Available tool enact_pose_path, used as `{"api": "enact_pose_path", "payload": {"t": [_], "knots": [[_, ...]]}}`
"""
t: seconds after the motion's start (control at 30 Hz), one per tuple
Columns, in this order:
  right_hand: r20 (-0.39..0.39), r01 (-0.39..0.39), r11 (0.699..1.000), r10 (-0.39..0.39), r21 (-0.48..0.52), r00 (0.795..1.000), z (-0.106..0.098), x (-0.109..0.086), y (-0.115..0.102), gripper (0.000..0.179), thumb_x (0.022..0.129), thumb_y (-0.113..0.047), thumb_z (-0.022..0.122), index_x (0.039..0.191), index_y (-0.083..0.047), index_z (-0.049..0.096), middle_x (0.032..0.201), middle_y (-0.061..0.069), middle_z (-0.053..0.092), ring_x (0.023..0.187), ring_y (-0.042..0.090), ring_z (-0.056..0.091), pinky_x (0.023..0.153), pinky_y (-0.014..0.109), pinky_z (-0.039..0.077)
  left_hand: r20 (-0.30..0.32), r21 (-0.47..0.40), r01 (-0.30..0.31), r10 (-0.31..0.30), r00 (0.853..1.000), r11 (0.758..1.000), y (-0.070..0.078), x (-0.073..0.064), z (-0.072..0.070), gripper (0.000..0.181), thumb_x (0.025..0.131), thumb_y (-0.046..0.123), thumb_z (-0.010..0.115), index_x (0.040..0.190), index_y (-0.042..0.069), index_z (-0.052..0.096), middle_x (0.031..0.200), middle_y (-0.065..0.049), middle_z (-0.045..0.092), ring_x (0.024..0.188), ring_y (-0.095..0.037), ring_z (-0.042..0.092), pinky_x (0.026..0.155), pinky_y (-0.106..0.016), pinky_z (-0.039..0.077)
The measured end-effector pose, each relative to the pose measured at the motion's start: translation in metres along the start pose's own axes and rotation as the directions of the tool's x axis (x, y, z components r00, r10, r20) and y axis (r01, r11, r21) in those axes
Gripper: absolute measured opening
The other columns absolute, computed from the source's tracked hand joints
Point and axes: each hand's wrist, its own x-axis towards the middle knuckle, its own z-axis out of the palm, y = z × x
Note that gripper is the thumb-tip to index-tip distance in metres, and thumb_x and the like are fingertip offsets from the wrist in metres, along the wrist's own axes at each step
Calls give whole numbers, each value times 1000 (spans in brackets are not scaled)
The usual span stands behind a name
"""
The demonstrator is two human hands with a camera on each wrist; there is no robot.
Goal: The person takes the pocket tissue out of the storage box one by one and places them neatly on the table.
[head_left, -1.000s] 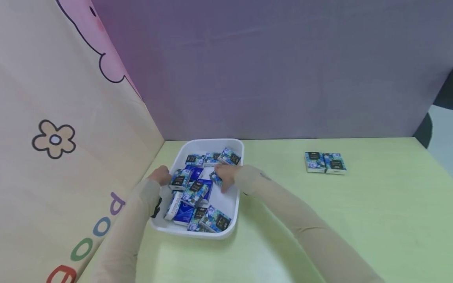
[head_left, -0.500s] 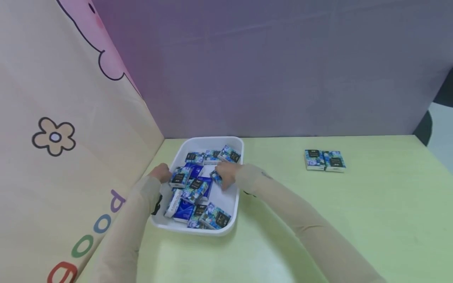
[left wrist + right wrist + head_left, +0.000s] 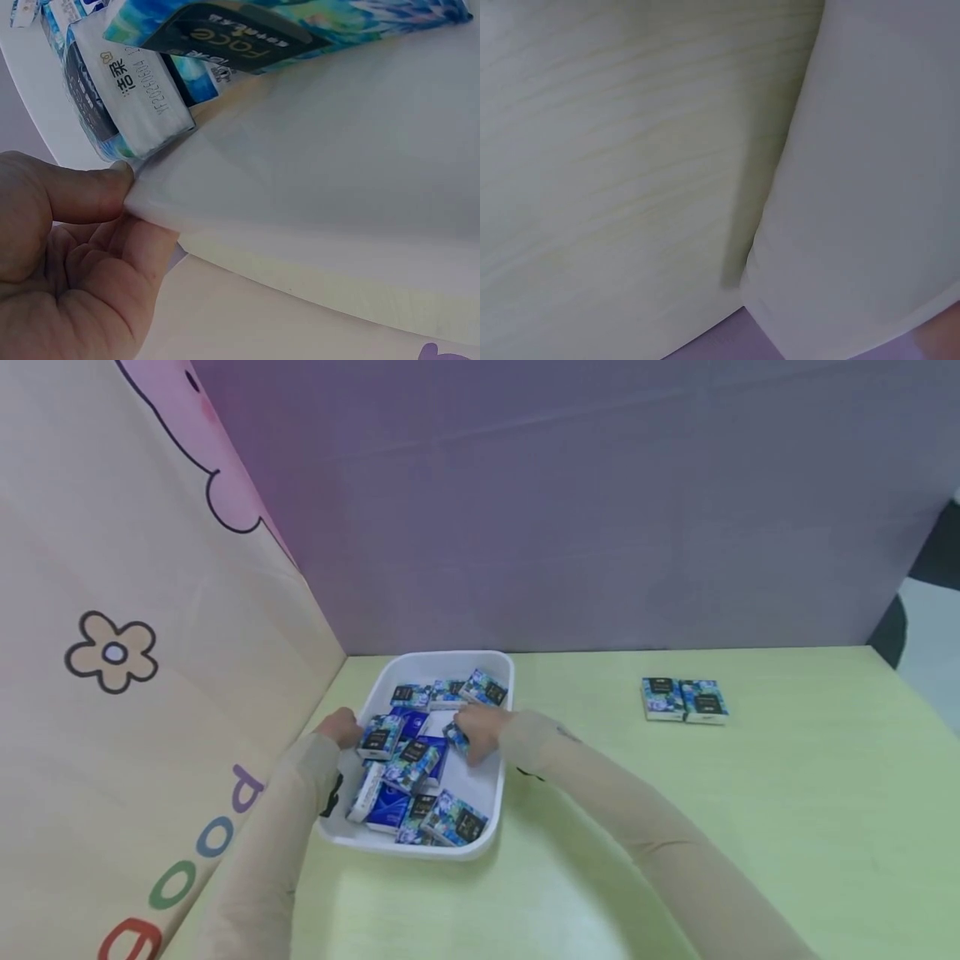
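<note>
The long beige sleeves [image 3: 645, 839] are lightly creased; a black strap [image 3: 332, 795] shows beside the left one.

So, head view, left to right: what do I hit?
Black-outlined beige flower print, left hand pinching the rim of the white plastic tray, right hand over its right side, left blue floral-printed rectangular pack on the pale green table, right blue floral-printed rectangular pack. Packs inside the tray: overlapping, skipped.

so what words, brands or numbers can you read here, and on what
"Face": upper pack
"洁柔": white end of left pack
"YF20260604", seemingly: same end, tail unclear
"o", "o", "d": wall; red letter cut off
Other packs: too small to read
</note>
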Motion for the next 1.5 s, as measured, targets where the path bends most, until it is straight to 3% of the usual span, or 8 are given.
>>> {"api": "enact_pose_path", "payload": {"t": [0.3, 0.57, 0.8, 1.23, 1.5], "knots": [[-13, 2, 1000, -2, -5, 1000, -10, -10, -3, 52, 64, -27, 78, 108, -7, 58, 97, 1, 58, 84, 12, 55, 77, 22, 49, -3, 21, -14, 14, 1000, 1000, -1, -2, -2, 45, 87, 16, 46, 121, -13, 42, 114, -28, 52, 106, -38, 51, 93, -47, 41], [-29, 14, 999, -15, -50, 999, -20, -19, -6, 53, 66, -29, 77, 109, -5, 58, 104, 4, 58, 90, 16, 55, 84, 27, 47, 0, 26, -13, 13, 1000, 1000, -1, -1, -2, 45, 85, 16, 48, 119, -14, 43, 110, -28, 53, 103, -38, 53, 90, -46, 43], [-19, -24, 999, 23, -39, 1000, -29, -25, -6, 65, 68, -30, 76, 123, -4, 52, 122, 8, 54, 100, 18, 55, 89, 29, 46, 2, 30, -14, 14, 1000, 999, 2, -2, -2, 47, 86, 17, 48, 121, -14, 41, 114, -29, 52, 106, -39, 51, 93, -47, 41], [-75, -5, 999, 2, -41, 997, -46, -38, -4, 68, 68, -31, 77, 124, -2, 50, 117, 8, 55, 97, 18, 55, 89, 28, 46, 20, 7, 11, -11, 1000, 1000, 0, 3, 0, 47, 87, 16, 47, 124, -13, 39, 115, -29, 51, 107, -39, 50, 93, -47, 41], [-96, -46, 998, 42, -41, 994, -58, -46, 1, 81, 69, -32, 76, 133, 2, 40, 134, 15, 46, 112, 23, 51, 99, 32, 40, 16, 24, -10, 9, 1000, 1000, 0, 2, 1, 47, 87, 16, 46, 122, -14, 40, 114, -30, 51, 106, -39, 51, 92, -46, 42]]}}
